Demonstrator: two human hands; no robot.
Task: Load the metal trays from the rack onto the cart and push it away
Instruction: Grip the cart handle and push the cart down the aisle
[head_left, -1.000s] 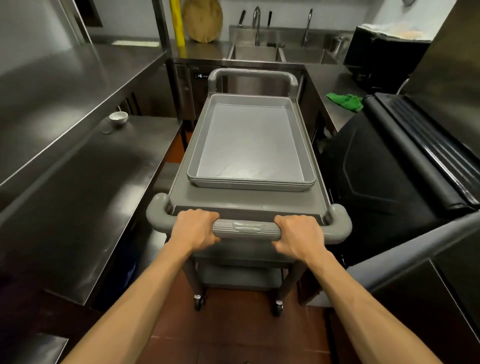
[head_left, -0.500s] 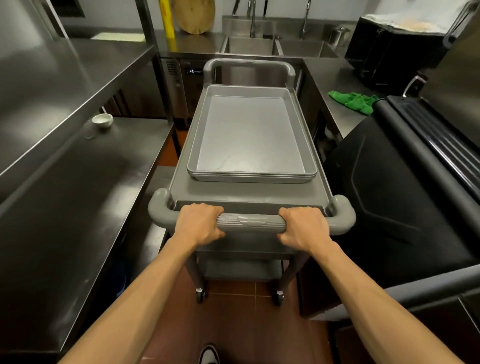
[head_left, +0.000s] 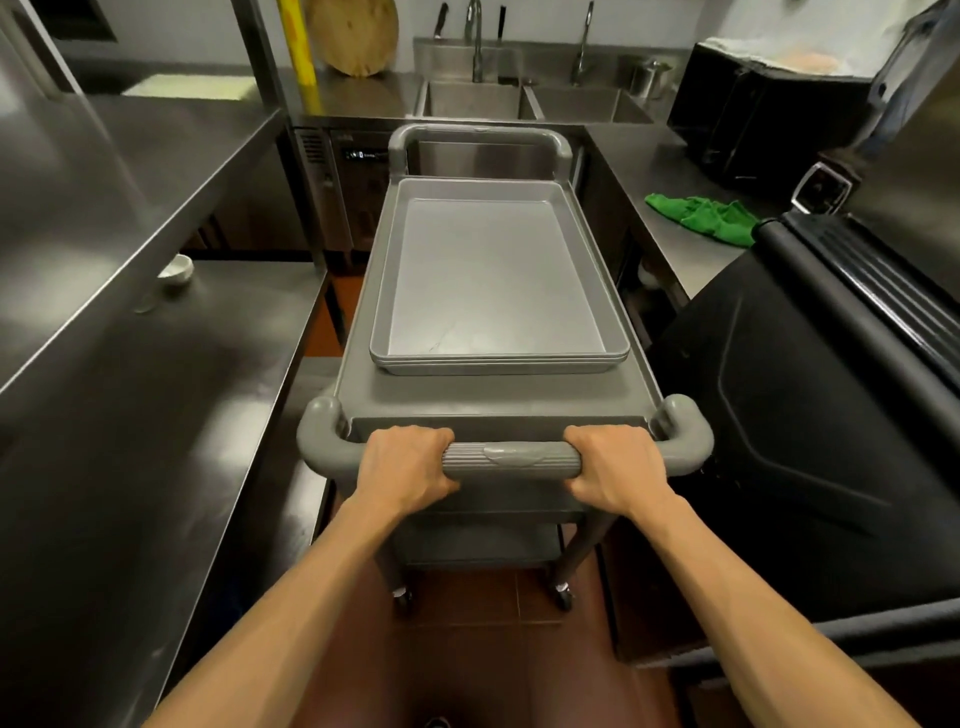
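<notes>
A grey plastic cart (head_left: 498, 397) stands in the aisle in front of me, its far handle close to the counter at the end of the aisle. A stack of shallow metal trays (head_left: 496, 275) lies flat on its top shelf, nearer the far end. My left hand (head_left: 402, 467) is wrapped around the left part of the near cart handle (head_left: 511, 460). My right hand (head_left: 615, 467) grips the right part of the same handle. Both arms are stretched forward. The rack is not in view.
A steel worktable (head_left: 171, 374) with a shelf above runs along the left, with a small white bowl (head_left: 176, 269) on it. A large black bin (head_left: 810, 415) crowds the right side. Ahead lie a steel sink counter (head_left: 524, 98) and a green cloth (head_left: 701, 215).
The cart has rolled forward down the aisle, closer to the sink counter. Both hands have kept their grip on the handle. The trays have not shifted on the cart.
</notes>
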